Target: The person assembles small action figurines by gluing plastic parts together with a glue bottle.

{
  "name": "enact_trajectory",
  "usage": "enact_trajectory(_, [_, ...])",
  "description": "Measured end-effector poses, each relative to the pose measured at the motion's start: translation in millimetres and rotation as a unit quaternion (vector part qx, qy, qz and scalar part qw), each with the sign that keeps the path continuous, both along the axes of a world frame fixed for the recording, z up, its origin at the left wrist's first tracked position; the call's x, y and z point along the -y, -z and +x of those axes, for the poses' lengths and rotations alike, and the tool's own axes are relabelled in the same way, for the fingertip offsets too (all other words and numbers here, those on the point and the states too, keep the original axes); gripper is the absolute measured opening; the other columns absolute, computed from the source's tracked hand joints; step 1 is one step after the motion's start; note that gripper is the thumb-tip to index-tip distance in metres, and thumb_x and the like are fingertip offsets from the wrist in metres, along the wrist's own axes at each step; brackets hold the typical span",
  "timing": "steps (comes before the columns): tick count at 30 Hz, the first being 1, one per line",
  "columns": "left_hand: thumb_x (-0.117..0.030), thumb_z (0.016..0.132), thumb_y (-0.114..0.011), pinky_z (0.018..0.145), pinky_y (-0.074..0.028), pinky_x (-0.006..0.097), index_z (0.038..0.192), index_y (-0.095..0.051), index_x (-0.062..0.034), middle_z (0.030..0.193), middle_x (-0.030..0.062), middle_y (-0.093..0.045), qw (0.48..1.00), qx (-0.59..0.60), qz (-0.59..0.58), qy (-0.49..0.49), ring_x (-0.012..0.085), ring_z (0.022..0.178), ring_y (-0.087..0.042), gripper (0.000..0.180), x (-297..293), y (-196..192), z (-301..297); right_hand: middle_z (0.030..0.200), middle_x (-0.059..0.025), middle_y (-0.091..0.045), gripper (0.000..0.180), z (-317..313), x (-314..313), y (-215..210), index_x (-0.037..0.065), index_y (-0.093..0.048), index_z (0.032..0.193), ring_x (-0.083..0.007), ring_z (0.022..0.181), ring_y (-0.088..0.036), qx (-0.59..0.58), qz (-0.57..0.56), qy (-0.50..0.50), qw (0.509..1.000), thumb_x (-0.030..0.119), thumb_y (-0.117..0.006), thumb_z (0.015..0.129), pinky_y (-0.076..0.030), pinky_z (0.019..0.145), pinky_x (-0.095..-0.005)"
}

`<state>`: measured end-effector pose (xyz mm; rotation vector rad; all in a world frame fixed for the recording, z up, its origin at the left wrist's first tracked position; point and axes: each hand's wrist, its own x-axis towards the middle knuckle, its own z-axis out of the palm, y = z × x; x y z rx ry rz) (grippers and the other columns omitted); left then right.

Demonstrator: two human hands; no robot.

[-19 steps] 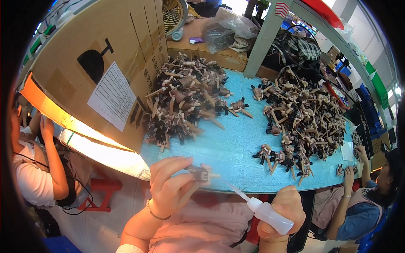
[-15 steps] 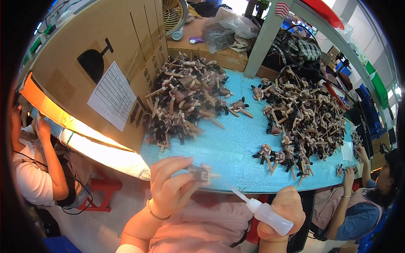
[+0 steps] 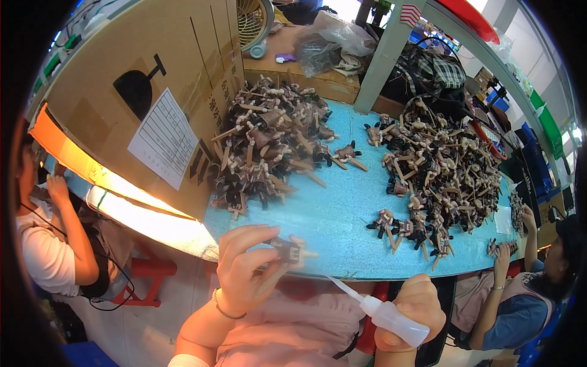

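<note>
My left hand [image 3: 249, 264] pinches a small toy figure [image 3: 293, 251] with a brown body and pale limbs, held just over the table's near edge. In my right hand [image 3: 416, 311] is a white squeeze bottle [image 3: 391, 319], tilted so that its long thin nozzle [image 3: 340, 285] points up and left toward the figure. The nozzle tip and the figure are a short gap apart. Beyond my hands, the blue tabletop [image 3: 330, 226] carries a left heap of similar figures [image 3: 269, 134] and a right heap of figures [image 3: 446, 165].
A large cardboard box [image 3: 177, 55] walls off the table's left side. A grey metal post [image 3: 382, 61] rises at the back, near a plastic bag [image 3: 333, 40] and a fan [image 3: 252, 24]. One co-worker [image 3: 55, 238] sits at left, another [image 3: 520, 300] at right.
The squeeze bottle's nozzle has shifted slightly left and down. My left hand keeps the figure in nearly the same place. The co-workers' hands have moved a little.
</note>
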<state>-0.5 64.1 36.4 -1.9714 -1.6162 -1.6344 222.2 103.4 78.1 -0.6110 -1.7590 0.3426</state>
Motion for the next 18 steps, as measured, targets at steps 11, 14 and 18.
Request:
enact_trajectory(11, [0.012, 0.066, -0.065, 0.077, -0.049, 0.032, 0.092, -0.049, -0.0065, 0.108, 0.0144, -0.053, 0.993, 0.106, -0.044, 0.04, 0.0233, 0.092, -0.057, 0.035, 2.8, 5.0, -2.1, 0.064, -0.0002, -0.048, 0.049, -3.8, 2.7, -0.9, 0.008, -0.051, 0.083, -0.0144, 0.057, -0.045, -0.056, -0.05, -0.017, 0.997, 0.051, -0.071, 0.071, -0.032, 0.056, -0.0298])
enact_trajectory(14, [0.012, 0.067, -0.064, 0.076, -0.05, 0.031, 0.092, -0.049, -0.0059, 0.108, 0.0148, -0.052, 0.994, 0.091, -0.043, 0.042, 0.0222, 0.091, -0.058, 0.034, 2.9, 5.6, -2.5, 0.064, -0.0001, -0.048, 0.05, -2.8, 1.6, -2.0, 0.008, -0.053, 0.082, -0.0144, 0.057, -0.045, -0.033, -0.044, -0.037, 0.998, 0.052, -0.072, 0.07, -0.032, 0.055, -0.0296])
enact_trajectory(18, [0.012, 0.067, -0.064, 0.078, -0.05, 0.032, 0.093, -0.048, -0.0054, 0.108, 0.0152, -0.052, 0.992, 0.103, -0.053, 0.048, 0.0229, 0.091, -0.058, 0.035, 4.1, 6.5, -2.6, 0.064, -0.0001, -0.048, 0.05, -2.8, 1.6, -4.2, 0.007, -0.053, 0.082, -0.0145, 0.057, -0.045, -0.017, -0.033, -0.036, 0.999, 0.053, -0.071, 0.07, -0.032, 0.054, -0.0292])
